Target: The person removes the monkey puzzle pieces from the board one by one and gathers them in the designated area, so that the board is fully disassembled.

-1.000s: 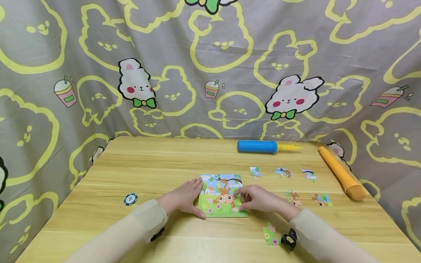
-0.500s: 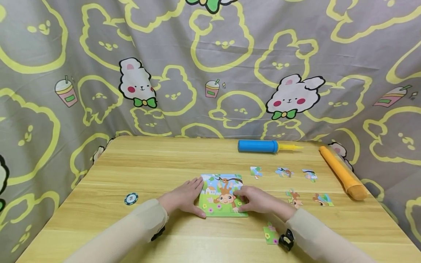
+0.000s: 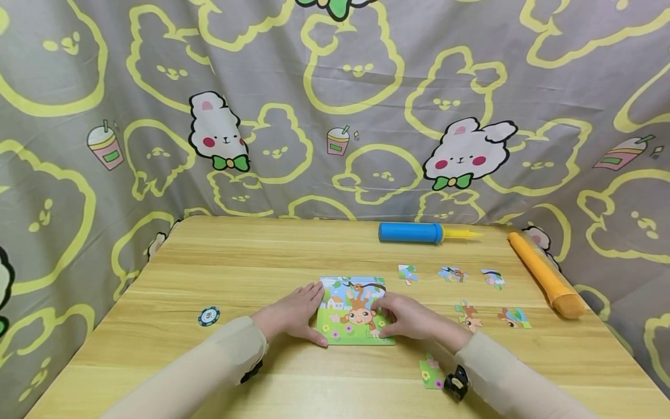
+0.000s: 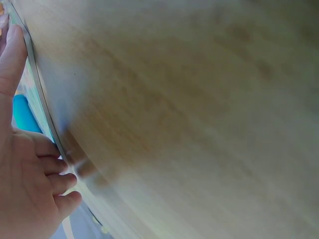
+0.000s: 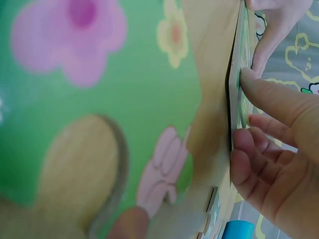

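The puzzle board [image 3: 355,311] lies flat on the wooden table [image 3: 235,273], near the middle and toward the near edge, showing a monkey on a green lawn with most of the picture already filled. The right hand [image 3: 413,317] rests on the board's right edge with fingers curled, its fingertips pressing down on the lower right part of the picture; the right wrist view shows the thumb and fingers [image 5: 271,97] bearing on the board's rim (whether a loose piece lies under them I cannot tell). The left hand [image 3: 290,314] lies flat with straight fingers against the board's left edge, steadying it and holding nothing.

My reading is that a piece is being seated at the lower right, so the step in hand is pressing it home while the board is braced.

Loose pieces lie to the right: one near piece [image 3: 430,372] just by the right sleeve, and five more pieces [image 3: 473,294] farther off. The next move would call for lifting the right hand clear and picking one of these, probably the nearest, while the left keeps the board from sliding.
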A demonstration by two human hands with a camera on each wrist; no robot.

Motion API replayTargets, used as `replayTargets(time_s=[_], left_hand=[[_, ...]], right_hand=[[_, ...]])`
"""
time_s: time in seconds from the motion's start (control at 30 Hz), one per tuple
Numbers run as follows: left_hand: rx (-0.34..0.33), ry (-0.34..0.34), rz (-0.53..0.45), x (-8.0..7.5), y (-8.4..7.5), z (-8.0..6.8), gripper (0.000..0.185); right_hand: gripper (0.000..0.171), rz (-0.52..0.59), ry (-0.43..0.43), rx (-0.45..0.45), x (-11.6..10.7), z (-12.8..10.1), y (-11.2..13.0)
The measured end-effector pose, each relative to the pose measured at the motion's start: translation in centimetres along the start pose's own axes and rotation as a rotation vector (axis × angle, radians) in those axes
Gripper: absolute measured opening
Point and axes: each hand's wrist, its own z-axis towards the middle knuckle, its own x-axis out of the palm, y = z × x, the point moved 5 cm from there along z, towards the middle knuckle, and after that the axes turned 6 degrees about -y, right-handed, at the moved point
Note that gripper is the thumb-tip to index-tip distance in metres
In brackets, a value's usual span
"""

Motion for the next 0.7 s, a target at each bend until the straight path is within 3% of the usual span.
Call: replayTargets(time_s=[0.5, 0.7], left_hand=[[-0.006, 0.008, 0.000, -0.1, 0.0, 0.0, 0.111], [-0.004, 0.008, -0.001, -0.1, 0.0, -0.1, 0.110]], right_hand=[[0.025, 0.239, -0.069, 0.021, -1.0, -0.5, -0.7], [0.024, 0.326, -0.097, 0.080, -2.0, -1.2, -1.1]])
